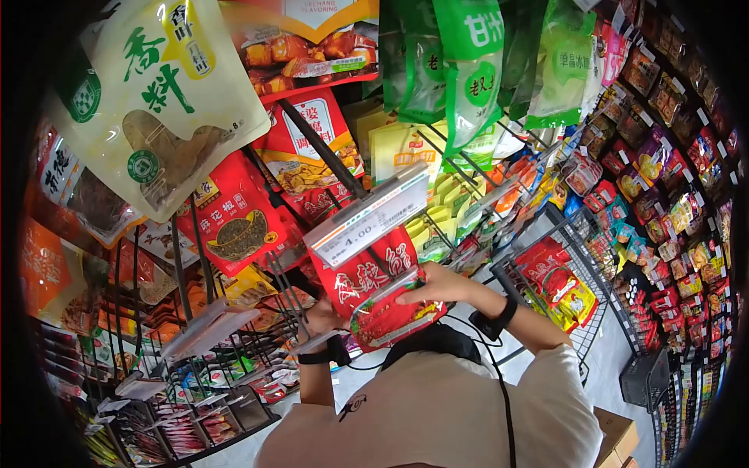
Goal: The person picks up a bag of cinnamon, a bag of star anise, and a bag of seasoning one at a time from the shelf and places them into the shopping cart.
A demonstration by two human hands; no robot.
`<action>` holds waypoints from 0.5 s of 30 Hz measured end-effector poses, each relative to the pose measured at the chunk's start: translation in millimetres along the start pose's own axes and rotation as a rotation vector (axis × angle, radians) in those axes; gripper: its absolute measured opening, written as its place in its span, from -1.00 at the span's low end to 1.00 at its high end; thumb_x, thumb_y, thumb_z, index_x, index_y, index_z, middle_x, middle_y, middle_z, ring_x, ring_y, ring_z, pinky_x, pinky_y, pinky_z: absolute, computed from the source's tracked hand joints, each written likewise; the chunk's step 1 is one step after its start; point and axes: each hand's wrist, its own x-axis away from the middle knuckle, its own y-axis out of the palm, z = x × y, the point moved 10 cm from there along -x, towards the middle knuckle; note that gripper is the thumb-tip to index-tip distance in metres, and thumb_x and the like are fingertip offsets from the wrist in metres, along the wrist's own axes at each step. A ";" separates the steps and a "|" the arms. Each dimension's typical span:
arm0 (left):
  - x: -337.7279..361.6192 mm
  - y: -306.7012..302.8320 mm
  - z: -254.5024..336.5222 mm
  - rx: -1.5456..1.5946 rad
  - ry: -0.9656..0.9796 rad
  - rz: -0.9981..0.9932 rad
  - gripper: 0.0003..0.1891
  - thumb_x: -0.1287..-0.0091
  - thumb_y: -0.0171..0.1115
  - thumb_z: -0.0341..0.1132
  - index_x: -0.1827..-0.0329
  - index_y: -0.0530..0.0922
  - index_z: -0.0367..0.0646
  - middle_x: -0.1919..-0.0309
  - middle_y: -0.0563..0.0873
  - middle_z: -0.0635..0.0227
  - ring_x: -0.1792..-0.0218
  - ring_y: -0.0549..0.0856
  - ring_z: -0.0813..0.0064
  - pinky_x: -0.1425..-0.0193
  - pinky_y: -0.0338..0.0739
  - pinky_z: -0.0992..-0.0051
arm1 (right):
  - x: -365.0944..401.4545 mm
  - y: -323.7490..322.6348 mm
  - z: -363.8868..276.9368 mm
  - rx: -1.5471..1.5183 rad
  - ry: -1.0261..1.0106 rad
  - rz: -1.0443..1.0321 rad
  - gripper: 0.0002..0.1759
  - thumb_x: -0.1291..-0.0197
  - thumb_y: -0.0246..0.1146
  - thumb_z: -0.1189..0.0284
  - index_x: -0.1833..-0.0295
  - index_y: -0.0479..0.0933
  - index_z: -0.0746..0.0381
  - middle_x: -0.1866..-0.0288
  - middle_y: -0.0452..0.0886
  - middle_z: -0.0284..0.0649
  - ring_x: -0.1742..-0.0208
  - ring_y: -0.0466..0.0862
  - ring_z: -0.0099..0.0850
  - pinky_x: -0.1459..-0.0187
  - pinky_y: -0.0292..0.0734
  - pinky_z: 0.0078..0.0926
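Note:
A red seasoning packet (384,300) with white lettering and a food picture is held in front of my chest, just below a shelf price tag (367,222). My right hand (434,285) grips its right edge, thumb across the front. At the packet's left edge is my left hand (318,318), closed on it, with fingers partly hidden behind the packet and a hanging hook. The tag covers part of the packet's top. Close to my hands hang a red Sichuan pepper bag (240,214) and a red tofu seasoning pack (308,144).
A large pale spice bag (156,101) hangs close at upper left, and green bags (472,74) hang above. Metal hooks (320,144) stick out toward me. To the right stands a shopping cart (605,312) holding a red-and-yellow packet (555,285). A cardboard box (616,437) sits on the floor.

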 end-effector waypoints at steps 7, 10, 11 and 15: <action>2.2 37.2 -3.1 -0.067 0.051 0.004 -0.29 0.17 0.41 -0.61 -0.17 0.41 -0.22 -0.05 0.59 0.33 0.00 0.60 0.38 -0.04 0.52 0.33 | 34.6 4.0 -28.9 0.132 -0.118 0.035 -0.46 0.04 0.42 0.27 -0.05 0.51 0.29 0.04 0.62 -0.15 0.02 0.59 -0.33 -0.10 0.39 -0.45; 5.3 44.7 -7.7 -0.096 0.075 0.025 -0.29 0.17 0.42 -0.61 -0.17 0.41 -0.22 -0.05 0.59 0.33 0.00 0.60 0.38 -0.05 0.52 0.32 | 42.6 3.3 -9.2 0.209 -0.082 0.016 -0.45 0.04 0.43 0.23 -0.04 0.52 0.31 0.11 0.66 -0.13 0.09 0.62 -0.40 -0.02 0.43 -0.49; 5.9 46.9 -8.7 -0.099 0.082 0.034 -0.29 0.17 0.42 -0.61 -0.17 0.41 -0.22 -0.05 0.59 0.32 0.00 0.60 0.38 -0.05 0.52 0.32 | 47.3 1.5 -7.1 0.208 -0.084 0.028 -0.47 0.04 0.43 0.22 -0.01 0.53 0.31 0.16 0.66 -0.13 0.13 0.62 -0.41 0.03 0.44 -0.49; 8.2 54.1 -12.6 -0.116 0.108 0.069 -0.29 0.18 0.42 -0.61 -0.17 0.41 -0.22 -0.05 0.59 0.32 0.01 0.60 0.38 -0.05 0.52 0.32 | 67.0 1.6 -21.6 0.227 -0.026 0.004 -0.57 0.04 0.43 0.20 0.20 0.58 0.33 0.43 0.63 -0.13 0.40 0.59 -0.46 0.30 0.44 -0.45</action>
